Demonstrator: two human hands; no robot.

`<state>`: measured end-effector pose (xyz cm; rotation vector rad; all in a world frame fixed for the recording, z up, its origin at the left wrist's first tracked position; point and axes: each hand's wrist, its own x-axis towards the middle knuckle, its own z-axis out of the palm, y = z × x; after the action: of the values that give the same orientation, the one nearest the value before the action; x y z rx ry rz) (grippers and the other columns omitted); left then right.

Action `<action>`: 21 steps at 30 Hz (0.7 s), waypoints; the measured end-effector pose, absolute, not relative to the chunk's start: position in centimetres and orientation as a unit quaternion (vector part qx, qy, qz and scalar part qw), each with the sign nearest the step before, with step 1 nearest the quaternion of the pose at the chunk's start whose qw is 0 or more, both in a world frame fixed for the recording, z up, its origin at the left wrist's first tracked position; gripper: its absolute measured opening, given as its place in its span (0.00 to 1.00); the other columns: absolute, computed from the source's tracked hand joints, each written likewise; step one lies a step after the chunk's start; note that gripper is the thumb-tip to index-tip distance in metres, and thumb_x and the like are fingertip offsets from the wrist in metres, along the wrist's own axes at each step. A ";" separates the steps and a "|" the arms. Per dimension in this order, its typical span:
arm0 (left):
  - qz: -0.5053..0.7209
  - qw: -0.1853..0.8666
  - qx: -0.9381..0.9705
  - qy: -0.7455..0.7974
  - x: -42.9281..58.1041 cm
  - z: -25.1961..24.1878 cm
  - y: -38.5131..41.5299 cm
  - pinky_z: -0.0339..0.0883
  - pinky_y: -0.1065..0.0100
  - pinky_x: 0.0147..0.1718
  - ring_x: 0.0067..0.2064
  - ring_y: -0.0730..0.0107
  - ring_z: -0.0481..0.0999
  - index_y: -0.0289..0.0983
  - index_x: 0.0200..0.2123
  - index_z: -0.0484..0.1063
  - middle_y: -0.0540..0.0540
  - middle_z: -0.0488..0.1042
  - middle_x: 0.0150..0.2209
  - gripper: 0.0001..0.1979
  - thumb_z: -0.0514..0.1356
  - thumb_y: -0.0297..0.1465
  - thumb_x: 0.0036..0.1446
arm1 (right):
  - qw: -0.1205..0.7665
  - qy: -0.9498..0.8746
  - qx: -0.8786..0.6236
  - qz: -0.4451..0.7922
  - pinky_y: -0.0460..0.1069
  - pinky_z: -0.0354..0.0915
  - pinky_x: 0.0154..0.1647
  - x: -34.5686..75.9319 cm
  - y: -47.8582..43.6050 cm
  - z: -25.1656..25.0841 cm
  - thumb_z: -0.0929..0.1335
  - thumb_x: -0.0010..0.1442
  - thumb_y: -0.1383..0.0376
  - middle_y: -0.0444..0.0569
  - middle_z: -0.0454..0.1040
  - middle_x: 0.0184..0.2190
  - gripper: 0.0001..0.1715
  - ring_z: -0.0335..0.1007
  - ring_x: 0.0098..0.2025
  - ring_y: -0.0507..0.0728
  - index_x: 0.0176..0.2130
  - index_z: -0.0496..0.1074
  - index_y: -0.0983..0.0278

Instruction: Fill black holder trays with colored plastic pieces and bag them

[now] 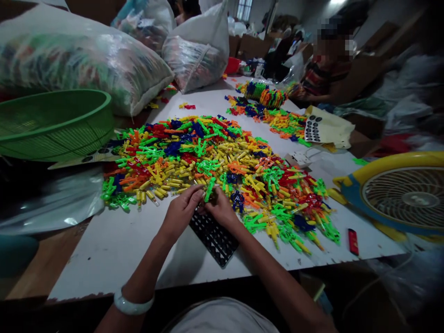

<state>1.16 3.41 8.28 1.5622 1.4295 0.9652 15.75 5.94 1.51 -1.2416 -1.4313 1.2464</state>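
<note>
In front of me, my left hand (pixel 187 203) and my right hand (pixel 222 210) meet over the near edge of a pile. A bright green plastic toy piece (pixel 210 188) sticks up between their closed fingers, tilted slightly. The lower part of it is hidden by the fingers. Below the hands lies a black tray (pixel 219 245) with rows of round cups, partly covered by them. Just beyond spreads the heap of small plastic toy parts (pixel 222 157) in green, yellow, orange, red and blue. Many yellow ones are little tubes with clear ends.
A green basket (pixel 55 122) stands at left below a stuffed white sack (pixel 79 60). Another sack (pixel 196 51) is behind. At right are a yellow and blue fan (pixel 398 192) and a red lighter-like object (pixel 353 241) on the white table (pixel 114 249). A person (pixel 326 76) sits across.
</note>
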 end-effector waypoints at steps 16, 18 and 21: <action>0.376 0.390 0.606 0.582 1.5 8.6 4.1 0.61 0.60 0.58 0.57 0.60 0.72 0.40 0.53 0.73 0.46 0.76 0.54 0.23 0.53 0.46 0.61 | 0.341 -0.682 -0.576 0.295 0.51 0.68 0.40 18.1 5.4 3.1 0.63 0.61 0.67 0.51 0.75 0.44 0.21 0.74 0.40 0.57 0.54 0.59 0.61; 0.378 0.389 0.604 0.583 1.4 8.6 3.9 0.61 0.60 0.59 0.58 0.60 0.71 0.40 0.53 0.72 0.46 0.75 0.54 0.23 0.52 0.46 0.61 | 0.356 -0.614 -0.676 0.200 0.52 0.67 0.41 21.6 4.9 4.5 0.63 0.63 0.63 0.54 0.74 0.46 0.17 0.72 0.41 0.59 0.51 0.62 0.62; 0.386 0.397 0.601 0.577 1.3 8.7 3.5 0.59 0.60 0.60 0.58 0.60 0.70 0.40 0.54 0.72 0.46 0.74 0.55 0.24 0.53 0.47 0.61 | 0.280 -0.522 -0.805 0.009 0.56 0.65 0.42 27.2 4.3 5.9 0.65 0.61 0.61 0.65 0.69 0.49 0.20 0.70 0.46 0.65 0.50 0.64 0.68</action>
<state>1.35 3.54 8.67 1.5227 1.4605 0.9771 27.24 4.35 5.86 -2.1585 -1.4007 0.0233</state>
